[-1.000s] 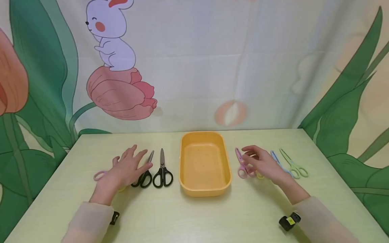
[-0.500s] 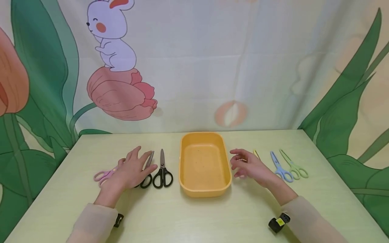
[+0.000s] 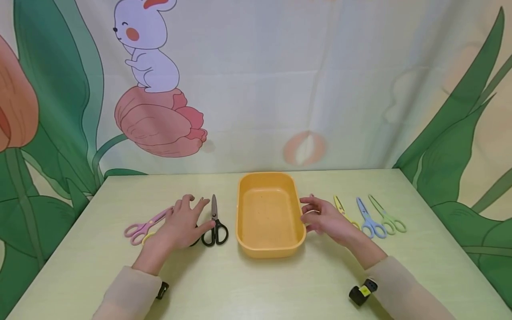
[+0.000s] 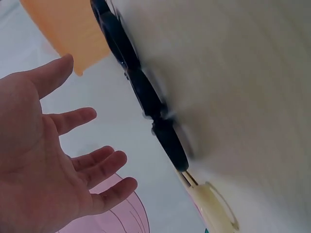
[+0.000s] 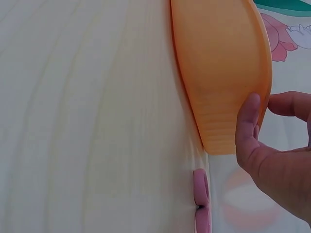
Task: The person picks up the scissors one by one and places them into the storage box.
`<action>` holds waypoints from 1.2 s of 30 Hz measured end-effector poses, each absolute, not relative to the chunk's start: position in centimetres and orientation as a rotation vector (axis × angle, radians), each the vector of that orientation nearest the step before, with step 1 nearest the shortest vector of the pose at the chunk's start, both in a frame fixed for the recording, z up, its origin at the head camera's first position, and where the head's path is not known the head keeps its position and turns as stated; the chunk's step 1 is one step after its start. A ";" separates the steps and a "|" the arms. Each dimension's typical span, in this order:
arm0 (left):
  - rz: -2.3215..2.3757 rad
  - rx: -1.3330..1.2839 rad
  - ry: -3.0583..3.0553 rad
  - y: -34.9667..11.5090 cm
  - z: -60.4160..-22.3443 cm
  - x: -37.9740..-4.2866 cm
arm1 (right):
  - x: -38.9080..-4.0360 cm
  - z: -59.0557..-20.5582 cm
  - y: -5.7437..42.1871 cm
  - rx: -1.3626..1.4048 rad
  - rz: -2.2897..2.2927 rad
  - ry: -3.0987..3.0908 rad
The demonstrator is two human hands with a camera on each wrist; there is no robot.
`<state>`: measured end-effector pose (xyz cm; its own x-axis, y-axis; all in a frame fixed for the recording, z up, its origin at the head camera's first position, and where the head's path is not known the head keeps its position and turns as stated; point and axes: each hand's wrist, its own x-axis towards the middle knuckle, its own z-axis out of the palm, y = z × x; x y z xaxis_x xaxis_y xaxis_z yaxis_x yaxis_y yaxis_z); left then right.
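Note:
My left hand (image 3: 176, 226) hovers with spread fingers above the scissors on the left and covers most of one black pair. Another pair of black scissors (image 3: 214, 224) lies just right of its thumb. In the left wrist view its palm shows bare, apart from the black handles (image 4: 146, 92). My right hand (image 3: 328, 220), fingers loosely bent, is at the right side of a yellow plastic tray (image 3: 270, 254). Its fingertips are right at the rim, and the thumb overlaps the tray in the right wrist view. Pink scissors (image 5: 201, 187) lie beneath it, mostly hidden in the head view.
Left of the left hand lie pink scissors (image 3: 138, 230) and a partly hidden yellow handle (image 3: 147, 238). Yellow scissors (image 3: 339, 205), blue scissors (image 3: 366, 217) and green scissors (image 3: 389, 222) lie to the right. A printed curtain (image 3: 248, 89) hangs behind the table (image 3: 256, 289).
My right hand has moved left from over the pink scissors to the tray's side, uncovering the yellow and blue scissors. My left hand has drifted right over the black scissors.

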<state>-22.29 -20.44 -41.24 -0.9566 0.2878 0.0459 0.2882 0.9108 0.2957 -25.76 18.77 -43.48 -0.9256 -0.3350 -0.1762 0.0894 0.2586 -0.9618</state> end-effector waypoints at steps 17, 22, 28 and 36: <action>-0.367 -0.551 -3.201 -17.7 -42.3 -22.4 | -25.8 -43.2 18.8 -0.230 -1.700 2.179; -0.250 -0.607 -3.253 -16.7 -41.7 -22.1 | -25.6 -43.1 18.8 -0.238 -1.709 2.172; -0.168 -0.632 -3.294 -16.3 -41.6 -22.1 | -25.4 -42.9 18.7 -0.255 -1.712 2.169; -0.116 -0.607 -3.229 -16.2 -42.0 -22.8 | -25.5 -42.9 18.7 -0.244 -1.710 2.159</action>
<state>-22.77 -16.22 -42.02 -0.9216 0.3658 -0.1297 0.3555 0.9297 0.0959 -25.50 18.67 -42.94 -0.9146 -0.3610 -0.1822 0.0946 0.2469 -0.9644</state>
